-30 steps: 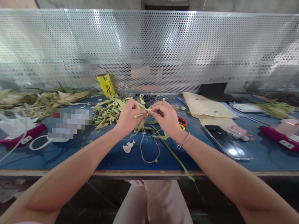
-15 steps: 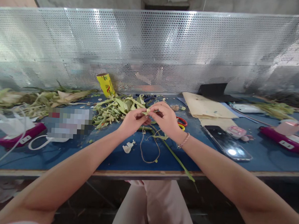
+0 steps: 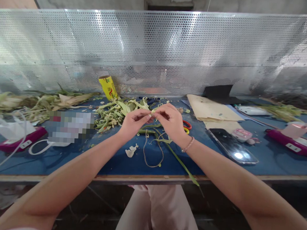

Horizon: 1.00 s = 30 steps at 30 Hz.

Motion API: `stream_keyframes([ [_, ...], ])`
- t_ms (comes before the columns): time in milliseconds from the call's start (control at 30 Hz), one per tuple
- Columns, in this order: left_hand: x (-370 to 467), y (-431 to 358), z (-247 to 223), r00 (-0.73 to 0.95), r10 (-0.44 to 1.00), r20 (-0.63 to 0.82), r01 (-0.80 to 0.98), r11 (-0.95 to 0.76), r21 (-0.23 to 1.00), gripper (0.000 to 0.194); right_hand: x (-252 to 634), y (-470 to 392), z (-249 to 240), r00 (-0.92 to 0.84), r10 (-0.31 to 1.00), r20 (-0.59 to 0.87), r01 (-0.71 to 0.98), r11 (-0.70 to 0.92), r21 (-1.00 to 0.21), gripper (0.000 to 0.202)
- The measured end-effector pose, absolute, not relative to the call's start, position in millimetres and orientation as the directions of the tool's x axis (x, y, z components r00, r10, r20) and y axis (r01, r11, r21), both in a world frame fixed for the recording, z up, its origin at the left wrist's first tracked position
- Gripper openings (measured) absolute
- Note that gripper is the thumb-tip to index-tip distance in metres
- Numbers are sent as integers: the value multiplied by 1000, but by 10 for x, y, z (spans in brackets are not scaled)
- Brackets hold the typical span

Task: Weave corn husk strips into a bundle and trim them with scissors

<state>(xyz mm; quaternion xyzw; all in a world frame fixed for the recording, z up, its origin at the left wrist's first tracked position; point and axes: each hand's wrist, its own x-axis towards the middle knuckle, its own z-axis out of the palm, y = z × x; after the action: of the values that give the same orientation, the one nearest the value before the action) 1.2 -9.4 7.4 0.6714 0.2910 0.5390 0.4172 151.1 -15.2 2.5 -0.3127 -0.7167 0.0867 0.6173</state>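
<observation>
Fingertip to fingertip, my left hand (image 3: 136,122) and my right hand (image 3: 170,122) pinch a small pale green piece of leaf (image 3: 153,112). The fingers cover most of it, so its full shape is hidden. Just beneath the hands, a loop of thin brown string (image 3: 152,166) lies on the blue table. A long green leaf strip (image 3: 183,164) runs from under my right hand to the table's front edge. Behind my left hand is a heap of pale green husks and leaves (image 3: 109,115). Red and yellow ring handles (image 3: 187,125) show partly beside my right wrist.
A yellow tube (image 3: 108,87) leans before a perforated metal screen (image 3: 170,43). To the right lie brown paper sheets (image 3: 211,110) and a phone (image 3: 232,147). Purple power strips (image 3: 293,146) sit at both sides. A white scrap (image 3: 131,150) lies near the front.
Both hands stay together at the same place. The fingers have shifted slightly around the leaf piece, with the left thumb now reaching further toward the right fingertips.
</observation>
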Motion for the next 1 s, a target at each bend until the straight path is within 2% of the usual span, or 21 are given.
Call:
stream_keyframes([
  [167,17,-82,100,243,821,517,34,-540,841,15,1509,-122,-12,-46,566,823,340,784,-520,8],
  [467,42,-72,29,215,801,558,131,-590,796,12,1450,-77,-50,-23,749,663,154,658,-738,8],
  [667,34,-61,9,192,798,571,183,-600,778,8,1457,-66,-39,-47,821,569,23,570,-821,12],
  [867,19,-50,29,150,820,552,127,-570,812,9,1446,-96,-14,-92,850,519,-28,519,-854,12],
  [1000,-1,-10,20,123,845,521,107,-533,839,12,1474,-35,-52,23,880,474,-65,475,-878,13],
])
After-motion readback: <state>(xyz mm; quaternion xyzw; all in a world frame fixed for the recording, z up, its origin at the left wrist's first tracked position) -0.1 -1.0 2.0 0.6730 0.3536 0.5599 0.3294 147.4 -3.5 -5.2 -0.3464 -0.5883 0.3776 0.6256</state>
